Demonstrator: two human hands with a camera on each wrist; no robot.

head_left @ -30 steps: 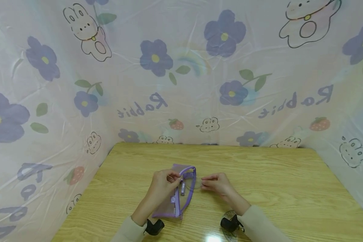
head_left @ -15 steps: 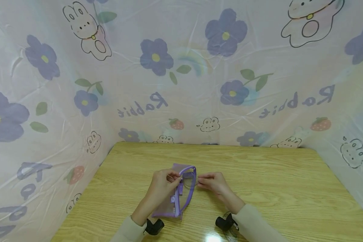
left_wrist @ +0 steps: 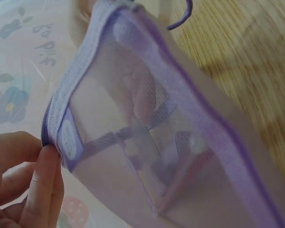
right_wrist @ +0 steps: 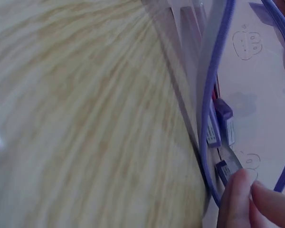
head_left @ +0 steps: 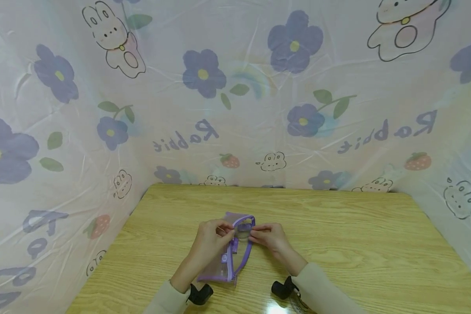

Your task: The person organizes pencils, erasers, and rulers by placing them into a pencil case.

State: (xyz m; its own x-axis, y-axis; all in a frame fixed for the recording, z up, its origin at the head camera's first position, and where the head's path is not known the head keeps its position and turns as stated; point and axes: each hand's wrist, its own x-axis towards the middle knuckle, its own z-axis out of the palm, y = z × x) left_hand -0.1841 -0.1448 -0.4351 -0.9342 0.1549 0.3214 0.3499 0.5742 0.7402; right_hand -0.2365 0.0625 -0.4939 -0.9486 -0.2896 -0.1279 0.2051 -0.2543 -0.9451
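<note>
A purple-edged mesh pencil case (head_left: 213, 271) lies on the table with its zip opening parted toward the right. My left hand (head_left: 209, 240) pinches the zipped edge between thumb and fingers. At the mouth, my right hand (head_left: 274, 240) pinches a thin clear plastic piece with a curved edge (head_left: 242, 234), which reaches into the case; its kind cannot be made out. Seen from the right wrist, several purple-and-white small blocks (right_wrist: 224, 114) lie inside, near my right fingertips (right_wrist: 240, 190). The mesh partly veils the contents in the left wrist view.
A clear curved plate with dark markings (head_left: 298, 304), like a protractor, lies under the right sleeve at the near edge. Wrist cameras (head_left: 201, 295) sit below both hands. The wood-grain table (head_left: 337, 226) meets a patterned cloth backdrop (head_left: 235, 131) behind and at the sides.
My right hand has moved left to the case's mouth, carrying the clear piece inside. The left hand stays on the zipped edge, and the case has hardly moved.
</note>
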